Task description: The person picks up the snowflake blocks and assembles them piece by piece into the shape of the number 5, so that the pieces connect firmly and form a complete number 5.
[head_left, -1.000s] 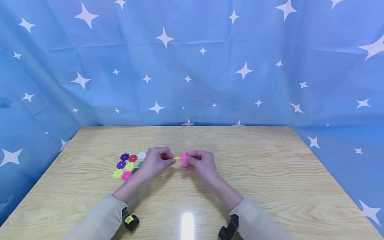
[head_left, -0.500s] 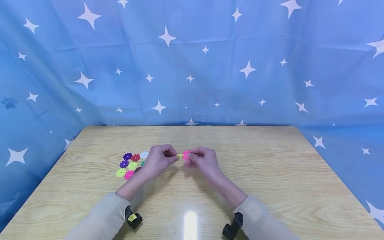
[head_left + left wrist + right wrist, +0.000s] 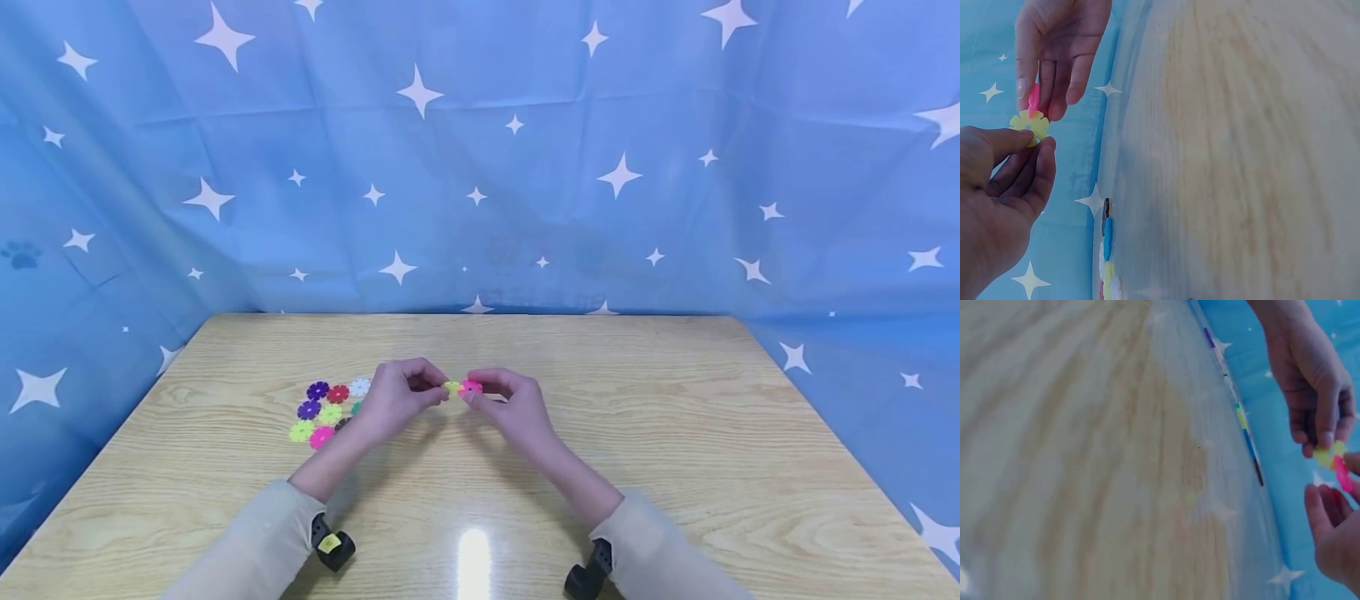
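Observation:
My left hand [image 3: 399, 398] pinches a yellow notched snowflake disc [image 3: 1034, 127] between thumb and fingertips. Opposite it, my right hand [image 3: 512, 406] holds a pink snowflake disc [image 3: 470, 387] by its edge. The two discs meet at their rims above the table; in the left wrist view the pink one [image 3: 1034, 100] stands edge-on, crosswise to the yellow face. Both pieces also show in the right wrist view, where the pink disc [image 3: 1342, 474] overlaps the yellow disc [image 3: 1329, 454]. Fingers cover part of each disc.
Left of my left hand, several loose discs lie flat on the wooden table [image 3: 675, 433], among them a purple disc [image 3: 317, 391], a red disc [image 3: 338, 393], a white disc [image 3: 359, 387] and another pink disc [image 3: 322, 437]. A blue star-patterned cloth [image 3: 480, 167] hangs behind the table.
The pink disc, face-on to the head camera earlier, now looks flatter as my right hand has turned. The yellow disc shows more between the hands. The loose discs stay in place.

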`<act>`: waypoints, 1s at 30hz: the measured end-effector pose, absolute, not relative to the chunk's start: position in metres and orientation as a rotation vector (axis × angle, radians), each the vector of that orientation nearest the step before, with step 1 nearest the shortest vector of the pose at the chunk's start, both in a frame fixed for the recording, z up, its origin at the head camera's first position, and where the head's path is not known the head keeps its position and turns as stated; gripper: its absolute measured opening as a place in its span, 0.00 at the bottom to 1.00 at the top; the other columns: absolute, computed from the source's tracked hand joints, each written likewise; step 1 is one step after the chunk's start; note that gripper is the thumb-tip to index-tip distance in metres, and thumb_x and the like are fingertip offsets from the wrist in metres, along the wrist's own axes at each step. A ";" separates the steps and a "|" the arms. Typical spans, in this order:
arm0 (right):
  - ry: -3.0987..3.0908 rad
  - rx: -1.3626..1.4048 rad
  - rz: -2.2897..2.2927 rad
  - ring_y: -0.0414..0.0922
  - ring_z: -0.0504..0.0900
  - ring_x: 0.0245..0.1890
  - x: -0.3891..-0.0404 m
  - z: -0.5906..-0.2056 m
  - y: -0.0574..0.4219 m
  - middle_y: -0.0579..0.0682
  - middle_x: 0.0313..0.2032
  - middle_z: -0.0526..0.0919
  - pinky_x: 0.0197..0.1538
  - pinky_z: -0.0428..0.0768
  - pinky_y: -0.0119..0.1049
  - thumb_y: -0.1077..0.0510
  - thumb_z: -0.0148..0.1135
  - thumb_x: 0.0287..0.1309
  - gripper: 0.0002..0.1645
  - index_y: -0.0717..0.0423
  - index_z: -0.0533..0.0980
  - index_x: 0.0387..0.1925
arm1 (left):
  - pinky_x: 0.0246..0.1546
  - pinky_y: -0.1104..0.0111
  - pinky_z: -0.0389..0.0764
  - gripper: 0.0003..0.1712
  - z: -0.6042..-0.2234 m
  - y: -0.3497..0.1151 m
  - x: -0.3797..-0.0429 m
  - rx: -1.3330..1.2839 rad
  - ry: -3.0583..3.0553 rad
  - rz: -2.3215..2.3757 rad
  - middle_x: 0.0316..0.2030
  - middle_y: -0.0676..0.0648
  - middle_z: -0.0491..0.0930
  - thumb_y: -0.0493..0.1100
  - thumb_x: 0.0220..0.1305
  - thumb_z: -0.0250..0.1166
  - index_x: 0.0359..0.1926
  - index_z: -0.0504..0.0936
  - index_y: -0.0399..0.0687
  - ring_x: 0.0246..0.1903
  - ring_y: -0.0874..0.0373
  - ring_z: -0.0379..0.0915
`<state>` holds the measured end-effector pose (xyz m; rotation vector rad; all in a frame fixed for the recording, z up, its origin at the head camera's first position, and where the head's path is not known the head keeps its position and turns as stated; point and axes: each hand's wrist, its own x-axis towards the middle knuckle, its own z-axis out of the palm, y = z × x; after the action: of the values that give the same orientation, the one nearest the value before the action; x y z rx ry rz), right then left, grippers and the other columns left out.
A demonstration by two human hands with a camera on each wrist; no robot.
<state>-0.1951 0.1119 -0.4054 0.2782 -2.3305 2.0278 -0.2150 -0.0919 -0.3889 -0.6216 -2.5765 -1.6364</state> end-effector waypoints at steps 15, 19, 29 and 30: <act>-2.352 0.284 1.855 0.46 0.83 0.39 -0.194 -0.409 0.107 0.49 0.37 0.85 0.44 0.86 0.36 0.67 0.72 0.58 0.05 0.59 0.86 0.37 | 0.36 0.68 0.85 0.05 -0.390 -0.098 -0.216 -0.710 -2.612 -1.510 0.33 0.51 0.85 0.31 0.61 0.73 0.38 0.88 0.41 0.34 0.59 0.82; -2.354 0.271 1.830 0.45 0.82 0.37 -0.194 -0.408 0.110 0.50 0.35 0.85 0.42 0.85 0.33 0.68 0.72 0.58 0.05 0.60 0.86 0.36 | 0.35 0.67 0.85 0.06 -0.395 -0.112 -0.224 -0.723 -2.613 -1.438 0.33 0.49 0.86 0.29 0.60 0.73 0.38 0.88 0.38 0.33 0.58 0.82; -2.371 0.261 1.828 0.44 0.80 0.35 -0.193 -0.409 0.115 0.48 0.33 0.84 0.41 0.82 0.30 0.68 0.71 0.58 0.04 0.60 0.87 0.35 | 0.33 0.66 0.83 0.10 -0.404 -0.125 -0.243 -0.729 -2.770 -1.292 0.37 0.42 0.86 0.30 0.59 0.73 0.43 0.88 0.34 0.34 0.56 0.81; -2.375 0.266 1.824 0.44 0.80 0.36 -0.193 -0.408 0.115 0.48 0.34 0.84 0.42 0.83 0.31 0.68 0.71 0.58 0.04 0.60 0.87 0.35 | 0.33 0.66 0.82 0.11 -0.404 -0.124 -0.245 -0.732 -2.785 -1.270 0.37 0.42 0.86 0.30 0.59 0.73 0.44 0.88 0.34 0.34 0.56 0.81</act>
<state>-0.1927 0.1151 -0.4081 0.2657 -2.3748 1.8239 -0.2454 -0.1244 -0.4038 -0.7323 -2.7845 -1.2697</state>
